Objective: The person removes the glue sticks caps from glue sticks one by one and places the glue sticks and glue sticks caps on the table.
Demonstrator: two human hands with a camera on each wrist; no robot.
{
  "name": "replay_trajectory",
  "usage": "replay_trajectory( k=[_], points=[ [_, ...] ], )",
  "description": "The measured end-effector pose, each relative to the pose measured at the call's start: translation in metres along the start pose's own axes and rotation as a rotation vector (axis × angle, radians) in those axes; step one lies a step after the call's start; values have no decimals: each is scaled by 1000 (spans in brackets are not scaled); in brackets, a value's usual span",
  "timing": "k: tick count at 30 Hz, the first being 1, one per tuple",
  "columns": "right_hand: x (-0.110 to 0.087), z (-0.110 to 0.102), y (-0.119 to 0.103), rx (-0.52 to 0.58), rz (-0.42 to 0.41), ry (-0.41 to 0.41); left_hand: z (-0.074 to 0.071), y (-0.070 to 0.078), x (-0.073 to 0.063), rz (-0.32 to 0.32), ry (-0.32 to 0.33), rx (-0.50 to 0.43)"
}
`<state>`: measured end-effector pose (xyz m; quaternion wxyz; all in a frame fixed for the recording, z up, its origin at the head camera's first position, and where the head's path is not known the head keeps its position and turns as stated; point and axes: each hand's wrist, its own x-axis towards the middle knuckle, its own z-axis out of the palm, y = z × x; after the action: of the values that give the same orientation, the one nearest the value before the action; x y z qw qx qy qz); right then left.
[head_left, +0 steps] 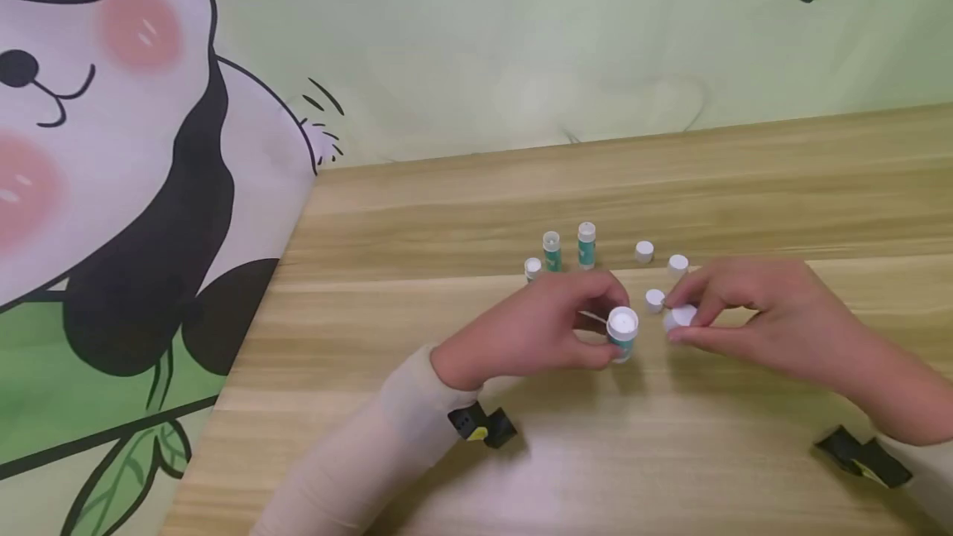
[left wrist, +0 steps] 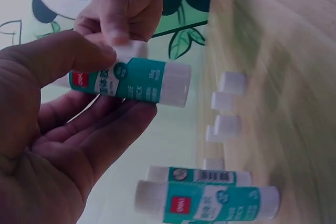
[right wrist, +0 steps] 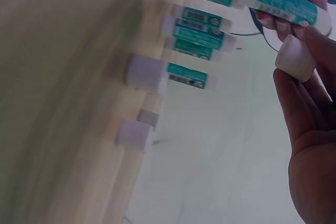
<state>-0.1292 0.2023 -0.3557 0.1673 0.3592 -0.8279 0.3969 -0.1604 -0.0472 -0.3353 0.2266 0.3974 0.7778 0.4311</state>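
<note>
My left hand (head_left: 529, 329) grips an uncapped glue stick (head_left: 622, 336) with a teal label, thumb on one side and fingers on the other. White glue shows inside its upward-facing mouth in the head view. Just to the right, my right hand (head_left: 774, 321) pinches a white cap (head_left: 680, 318) between thumb and fingers. In the right wrist view that cap (right wrist: 295, 59) is apart from the stick's end, its opening tilted. The left wrist view shows the held glue stick (left wrist: 149, 82) raised above the table, its label plain.
Behind my left hand several uncapped glue sticks stand on the wooden table, one (head_left: 586, 246) farthest right, another (head_left: 551, 251) beside it. Loose white caps lie near my right hand, including a far cap (head_left: 644, 251) and a near cap (head_left: 654, 300). A panda-patterned wall (head_left: 484, 48) borders the table.
</note>
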Motion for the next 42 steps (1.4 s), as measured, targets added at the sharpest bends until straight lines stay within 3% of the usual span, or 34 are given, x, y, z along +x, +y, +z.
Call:
replay_trajectory(
  k=[11, 20, 34, 42],
  points=[
    [-8, 25, 8, -114, -87, -245, 17, -2, -5, -44, 25, 134],
    [-4, 33, 9, -177, -42, -443, 29, -13, -7, -93, 77, 233],
    [3, 37, 13, -195, 30, -517, 36, -20, 0, -150, 136, 369],
    [5, 39, 16, -196, 26, -506, 38, -19, 1, -158, 167, 431]
  ],
)
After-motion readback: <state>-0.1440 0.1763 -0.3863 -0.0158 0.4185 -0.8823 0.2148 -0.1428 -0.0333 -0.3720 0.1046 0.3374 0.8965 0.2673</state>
